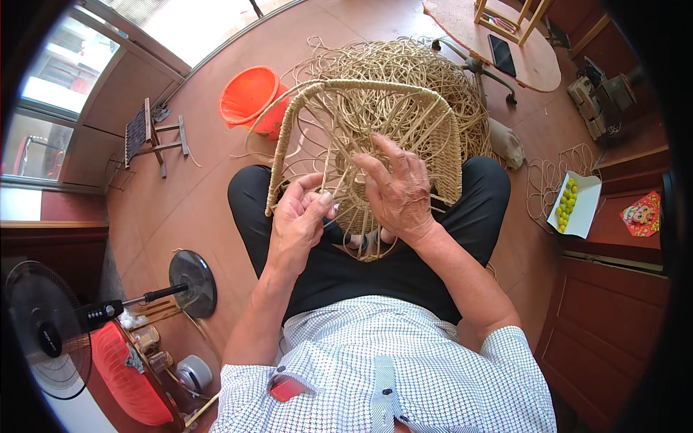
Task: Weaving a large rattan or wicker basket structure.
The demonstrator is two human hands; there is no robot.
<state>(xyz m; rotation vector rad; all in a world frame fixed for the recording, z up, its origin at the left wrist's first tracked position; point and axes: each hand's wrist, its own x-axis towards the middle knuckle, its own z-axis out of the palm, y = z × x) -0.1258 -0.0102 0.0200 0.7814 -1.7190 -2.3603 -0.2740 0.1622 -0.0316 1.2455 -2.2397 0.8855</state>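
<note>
The basket (pixel 449 159) looked light and bendy, best held by its rim (pixel 375 84); the left hand (pixel 297 216) pinched string (pixel 327 169), the right hand (pixel 399 191) spread loosely.

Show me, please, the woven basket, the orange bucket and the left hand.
Woven basket (pixel 375 84), head view: on its far rim.
Orange bucket (pixel 245 96), head view: on its inner wall.
Left hand (pixel 297 215), head view: on its middle.
</note>
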